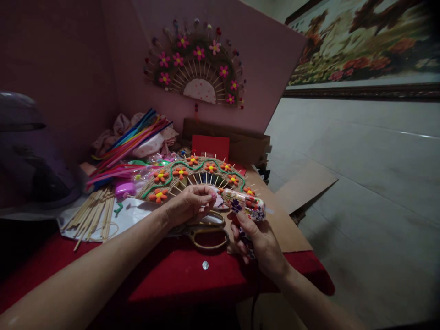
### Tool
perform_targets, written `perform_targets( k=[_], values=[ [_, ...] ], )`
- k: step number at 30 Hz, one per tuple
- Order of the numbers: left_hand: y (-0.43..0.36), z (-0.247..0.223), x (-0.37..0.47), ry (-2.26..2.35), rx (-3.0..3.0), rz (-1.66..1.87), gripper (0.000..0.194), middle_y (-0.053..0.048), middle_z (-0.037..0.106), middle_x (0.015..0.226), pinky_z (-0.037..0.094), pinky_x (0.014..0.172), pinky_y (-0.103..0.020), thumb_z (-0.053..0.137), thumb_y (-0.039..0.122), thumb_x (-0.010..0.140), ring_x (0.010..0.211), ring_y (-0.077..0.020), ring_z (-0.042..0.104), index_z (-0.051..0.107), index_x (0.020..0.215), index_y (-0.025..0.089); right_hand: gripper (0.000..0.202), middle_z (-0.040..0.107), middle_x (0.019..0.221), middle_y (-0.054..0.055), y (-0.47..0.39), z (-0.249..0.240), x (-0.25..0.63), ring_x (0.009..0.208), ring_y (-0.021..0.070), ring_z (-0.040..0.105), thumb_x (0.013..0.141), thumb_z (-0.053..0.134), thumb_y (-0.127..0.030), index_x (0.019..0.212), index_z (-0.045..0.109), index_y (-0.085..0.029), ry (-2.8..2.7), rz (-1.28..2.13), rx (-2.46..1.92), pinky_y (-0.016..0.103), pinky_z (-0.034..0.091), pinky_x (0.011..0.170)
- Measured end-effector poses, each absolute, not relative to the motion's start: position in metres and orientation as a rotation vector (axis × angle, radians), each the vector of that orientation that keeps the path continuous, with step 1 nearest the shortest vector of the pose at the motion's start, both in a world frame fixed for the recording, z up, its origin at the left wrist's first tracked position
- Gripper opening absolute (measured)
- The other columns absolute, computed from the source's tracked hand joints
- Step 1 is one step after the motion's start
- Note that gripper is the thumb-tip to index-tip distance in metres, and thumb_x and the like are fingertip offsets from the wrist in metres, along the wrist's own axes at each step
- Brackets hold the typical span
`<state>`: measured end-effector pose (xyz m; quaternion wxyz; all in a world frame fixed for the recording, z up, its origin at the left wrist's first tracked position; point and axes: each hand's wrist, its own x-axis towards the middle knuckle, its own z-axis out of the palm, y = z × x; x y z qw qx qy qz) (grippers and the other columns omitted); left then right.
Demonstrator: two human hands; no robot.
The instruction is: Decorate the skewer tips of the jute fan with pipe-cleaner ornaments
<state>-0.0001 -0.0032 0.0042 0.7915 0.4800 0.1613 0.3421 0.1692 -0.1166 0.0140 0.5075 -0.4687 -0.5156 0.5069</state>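
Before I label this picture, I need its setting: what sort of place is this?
Probably a home craft corner: the right hand holds what looks like a glue gun, an orange-flowered fan sits on a red-covered table, and a framed picture hangs on the tiled wall.

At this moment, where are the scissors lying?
In the head view, the scissors lie below the picture's centre, just lower than the left hand and to the left of the right hand, handles pointing right.

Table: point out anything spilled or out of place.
A small shiny disc lies alone on the red cloth, nearer than the scissors; it looks slightly stray, apart from the other supplies. Nothing appears spilled.
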Motion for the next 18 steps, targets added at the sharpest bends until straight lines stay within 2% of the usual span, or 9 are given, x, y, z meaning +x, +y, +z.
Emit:
perform_targets(
  k=[12, 18],
  values=[
    [-0.0032, 0.0039, -0.0003, 0.346, 1.018, 0.733, 0.013, 0.001, 0.053, 0.064, 0.033, 0.043, -0.013, 0.07, 0.017, 0.07, 0.051, -0.0045, 0.048, 0.06, 0.076, 0.012, 0.042, 0.04, 0.038, -0.007, -0.116, 0.0118, 0.1689, 0.029, 0.0044, 0.037, 0.086, 0.048, -0.049, 0.062, 0.052, -0.015, -1.27, 1.216, -1.111, 0.018, 0.038, 0.036],
    [-0.0046, 0.0056, 0.0, 0.345, 1.067, 0.735, 0.014, 0.001, 0.053, 0.061, 0.033, 0.041, -0.014, 0.069, 0.019, 0.07, 0.047, -0.0036, 0.044, 0.059, 0.075, 0.011, 0.038, 0.047, 0.052, -0.004, -0.116, 0.0142, 0.1683, 0.033, 0.003, 0.037, 0.082, 0.053, -0.049, 0.068, 0.055, -0.014, -1.161, 1.224, -1.048, 0.016, 0.036, 0.03]
  ],
)
